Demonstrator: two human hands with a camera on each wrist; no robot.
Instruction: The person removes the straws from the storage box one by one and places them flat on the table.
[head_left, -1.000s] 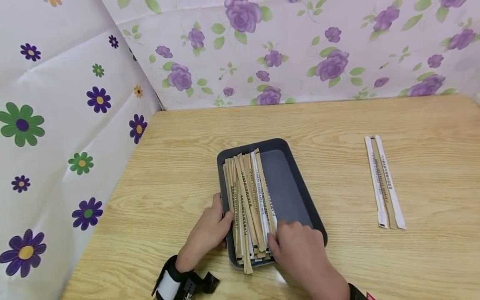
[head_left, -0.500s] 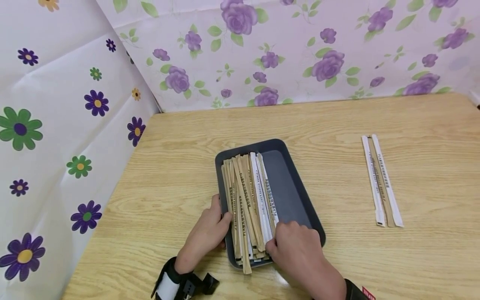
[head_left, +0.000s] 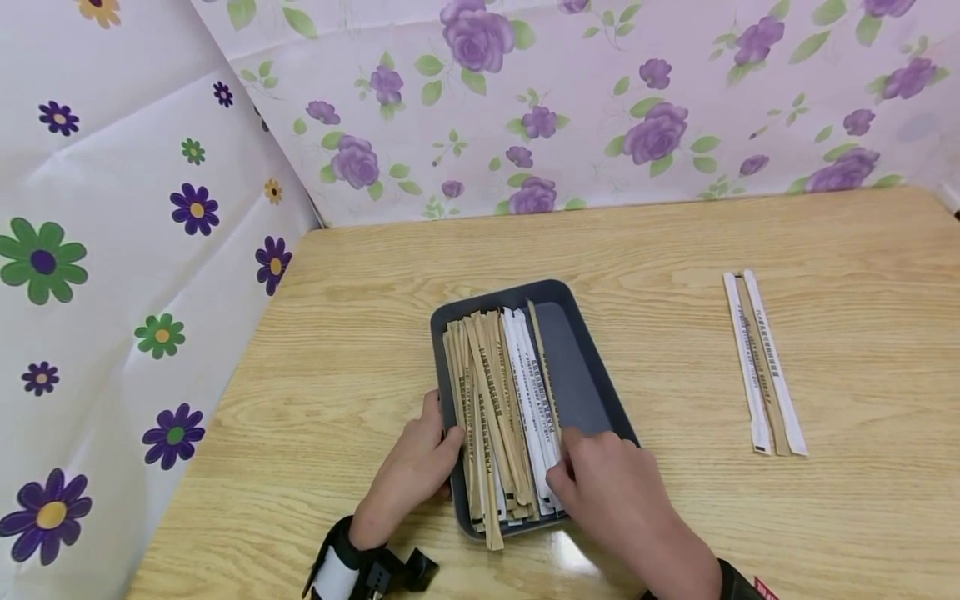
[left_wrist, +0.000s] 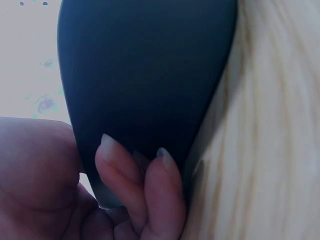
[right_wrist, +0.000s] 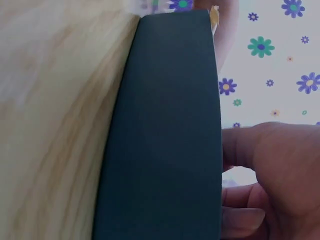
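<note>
In the head view a dark grey tray (head_left: 573, 358) holds a bundle of paper-wrapped straws (head_left: 487, 417), brown and white, along its left side. My left hand (head_left: 408, 462) grips the tray's left edge, thumb at the rim; in the left wrist view its fingers (left_wrist: 165, 195) curl against the outer wall. At the tray's near right corner, my right hand (head_left: 611, 492) pinches a brown-wrapped straw (head_left: 537, 337) by its lower part, just right of the white ones. Its lower end is hidden by the hand. The right wrist view shows the tray wall (right_wrist: 165, 125) beside the curled right hand (right_wrist: 280, 170).
Farther right on the wooden table (head_left: 675, 250) lie two white-wrapped straws (head_left: 776, 367) with a brown one (head_left: 761, 367) between them. Flower-printed sheets (head_left: 585, 100) stand behind the table and along its left. One brown straw (head_left: 492, 533) pokes over the tray's near rim.
My right hand has shifted rightward, and a brown straw now stands apart at the bundle's right side. More white straws show there. The left hand keeps its place on the tray.
</note>
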